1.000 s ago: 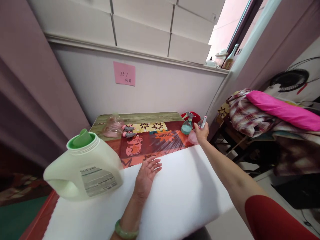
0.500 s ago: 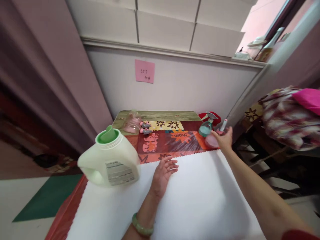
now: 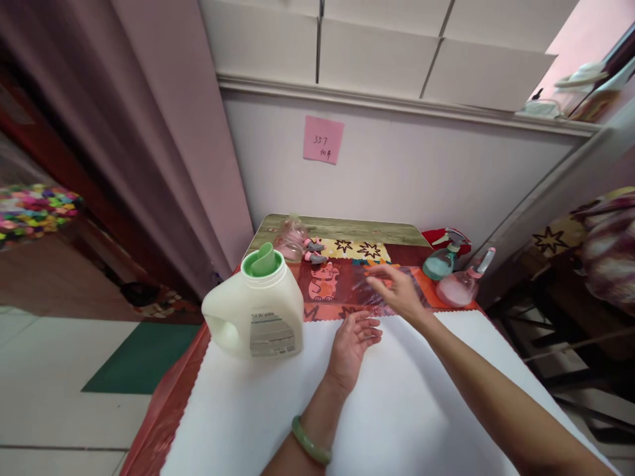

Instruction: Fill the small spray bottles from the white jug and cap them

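Observation:
My left hand rests palm up over the white table cover, fingers apart and loosely curled, holding nothing. A green bangle circles that wrist. My right hand hovers over the patterned red cloth, fingers stretched and apart, with nothing visible in them. To its right stand a spray bottle with pink liquid and a spray bottle with green liquid. A large white jug with a green spout in its open mouth stands left of my hands.
Pinkish clear bottles sit at the back left beside grey and pink spray heads. A white wall bearing a pink note closes off the back. Purple curtains hang at the left.
My right hand has let go of the pink-liquid spray bottle at the right and moved left over the cloth. That bottle now stands beside the green one. The view has turned slightly left.

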`<move>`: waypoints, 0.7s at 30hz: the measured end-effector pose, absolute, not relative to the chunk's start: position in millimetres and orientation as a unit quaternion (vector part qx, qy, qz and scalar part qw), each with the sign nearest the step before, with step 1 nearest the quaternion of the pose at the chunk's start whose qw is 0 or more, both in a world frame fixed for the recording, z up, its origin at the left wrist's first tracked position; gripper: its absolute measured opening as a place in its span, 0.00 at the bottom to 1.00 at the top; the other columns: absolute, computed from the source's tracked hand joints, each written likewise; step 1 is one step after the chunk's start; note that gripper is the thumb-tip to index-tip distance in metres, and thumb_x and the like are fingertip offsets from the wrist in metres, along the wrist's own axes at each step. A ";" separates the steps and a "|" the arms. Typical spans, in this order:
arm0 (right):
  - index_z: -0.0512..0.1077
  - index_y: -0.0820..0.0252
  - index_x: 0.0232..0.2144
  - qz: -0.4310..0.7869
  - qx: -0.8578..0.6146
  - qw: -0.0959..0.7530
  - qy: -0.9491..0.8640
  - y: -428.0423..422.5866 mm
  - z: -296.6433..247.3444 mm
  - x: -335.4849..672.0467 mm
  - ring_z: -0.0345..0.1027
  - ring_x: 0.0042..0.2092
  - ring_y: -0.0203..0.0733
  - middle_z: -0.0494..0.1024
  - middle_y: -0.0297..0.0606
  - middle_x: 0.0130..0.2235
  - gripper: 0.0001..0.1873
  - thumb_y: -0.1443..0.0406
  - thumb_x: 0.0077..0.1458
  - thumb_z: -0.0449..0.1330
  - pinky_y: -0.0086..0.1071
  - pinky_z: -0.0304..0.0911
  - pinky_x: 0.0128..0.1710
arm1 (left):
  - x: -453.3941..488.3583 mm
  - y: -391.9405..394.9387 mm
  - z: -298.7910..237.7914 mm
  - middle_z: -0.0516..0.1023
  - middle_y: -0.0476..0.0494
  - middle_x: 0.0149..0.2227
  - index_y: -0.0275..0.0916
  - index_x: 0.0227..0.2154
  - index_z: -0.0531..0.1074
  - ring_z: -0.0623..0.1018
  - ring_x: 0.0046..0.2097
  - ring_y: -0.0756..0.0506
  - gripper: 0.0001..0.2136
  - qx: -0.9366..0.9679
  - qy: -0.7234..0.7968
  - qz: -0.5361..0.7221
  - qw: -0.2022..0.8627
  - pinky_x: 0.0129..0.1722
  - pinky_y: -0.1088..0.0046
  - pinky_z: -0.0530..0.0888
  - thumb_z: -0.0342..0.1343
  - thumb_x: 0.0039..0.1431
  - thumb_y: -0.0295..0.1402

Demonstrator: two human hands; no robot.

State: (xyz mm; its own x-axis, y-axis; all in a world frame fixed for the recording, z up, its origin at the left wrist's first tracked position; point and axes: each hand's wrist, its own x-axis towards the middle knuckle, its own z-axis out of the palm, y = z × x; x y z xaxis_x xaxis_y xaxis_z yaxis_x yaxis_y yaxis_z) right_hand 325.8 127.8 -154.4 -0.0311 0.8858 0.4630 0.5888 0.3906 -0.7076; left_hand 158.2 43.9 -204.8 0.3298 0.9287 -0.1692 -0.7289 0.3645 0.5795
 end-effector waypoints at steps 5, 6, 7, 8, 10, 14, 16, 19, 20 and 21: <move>0.75 0.54 0.55 0.150 -0.547 0.248 -0.785 197.9 -165.6 254.7 0.79 0.53 0.51 0.84 0.43 0.54 0.23 0.56 0.60 0.68 0.41 0.71 0.54 | 157.4 48.7 -207.5 0.83 0.34 0.40 0.34 0.42 0.80 0.80 0.40 0.40 0.28 0.151 0.251 0.545 0.785 0.47 0.59 0.74 0.66 0.54 0.58; 0.74 0.53 0.57 0.136 -0.567 0.218 -0.783 210.7 -166.9 242.0 0.79 0.53 0.50 0.83 0.42 0.54 0.25 0.56 0.59 0.69 0.40 0.71 0.53 | 158.2 48.6 -208.2 0.83 0.35 0.40 0.34 0.42 0.80 0.80 0.40 0.40 0.28 0.147 0.251 0.543 0.788 0.47 0.60 0.74 0.66 0.55 0.58; 0.73 0.53 0.59 0.128 -0.578 0.207 -0.779 222.9 -168.2 230.5 0.78 0.54 0.52 0.83 0.43 0.55 0.28 0.56 0.58 0.70 0.41 0.71 0.52 | 159.2 48.3 -208.8 0.83 0.35 0.40 0.34 0.42 0.80 0.80 0.40 0.40 0.27 0.145 0.250 0.540 0.790 0.47 0.60 0.74 0.66 0.55 0.57; 0.73 0.54 0.60 0.121 -0.584 0.198 -0.778 234.3 -169.7 220.4 0.78 0.55 0.54 0.82 0.44 0.57 0.32 0.56 0.55 0.72 0.42 0.70 0.53 | 160.3 47.9 -209.4 0.83 0.34 0.40 0.34 0.42 0.80 0.80 0.40 0.40 0.27 0.145 0.249 0.537 0.793 0.46 0.60 0.73 0.66 0.56 0.56; 0.73 0.54 0.61 0.108 -0.589 0.188 -0.778 254.2 -174.2 204.3 0.76 0.57 0.57 0.81 0.46 0.58 0.37 0.58 0.49 0.76 0.44 0.68 0.56 | 163.0 46.9 -210.1 0.83 0.34 0.41 0.34 0.44 0.80 0.79 0.41 0.40 0.26 0.144 0.249 0.535 0.795 0.46 0.61 0.73 0.65 0.57 0.56; 0.72 0.53 0.62 0.090 -0.597 0.181 -0.777 278.7 -187.8 186.0 0.74 0.59 0.58 0.82 0.46 0.56 0.40 0.61 0.47 0.77 0.47 0.61 0.62 | 167.7 44.4 -210.0 0.83 0.34 0.42 0.36 0.44 0.79 0.80 0.42 0.39 0.25 0.131 0.254 0.539 0.793 0.45 0.61 0.73 0.64 0.58 0.55; 0.74 0.52 0.60 0.087 -0.602 0.189 -0.771 283.1 -192.7 181.4 0.75 0.57 0.56 0.84 0.44 0.53 0.34 0.62 0.51 0.74 0.47 0.60 0.62 | 169.1 42.4 -209.0 0.83 0.35 0.42 0.37 0.42 0.79 0.79 0.42 0.40 0.24 0.131 0.256 0.544 0.788 0.44 0.61 0.73 0.65 0.57 0.55; 0.78 0.52 0.54 0.081 -0.604 0.215 -0.764 281.2 -191.8 179.9 0.76 0.53 0.53 0.85 0.43 0.51 0.19 0.61 0.60 0.67 0.43 0.62 0.59 | 169.6 39.3 -206.7 0.83 0.37 0.40 0.38 0.40 0.78 0.80 0.41 0.40 0.23 0.143 0.258 0.546 0.784 0.43 0.62 0.73 0.66 0.56 0.54; 0.79 0.53 0.52 0.078 -0.602 0.226 -0.762 278.4 -189.0 181.3 0.76 0.52 0.52 0.85 0.43 0.51 0.16 0.60 0.63 0.64 0.42 0.63 0.57 | 169.3 38.5 -206.0 0.83 0.37 0.40 0.38 0.40 0.78 0.80 0.41 0.40 0.23 0.148 0.259 0.544 0.785 0.43 0.62 0.73 0.66 0.56 0.55; 0.79 0.53 0.51 0.075 -0.601 0.237 -0.760 274.6 -185.1 183.9 0.76 0.51 0.51 0.85 0.43 0.50 0.15 0.58 0.65 0.62 0.40 0.63 0.56 | 168.7 38.0 -205.5 0.83 0.37 0.40 0.37 0.40 0.78 0.80 0.40 0.40 0.24 0.153 0.259 0.540 0.786 0.43 0.61 0.74 0.66 0.56 0.55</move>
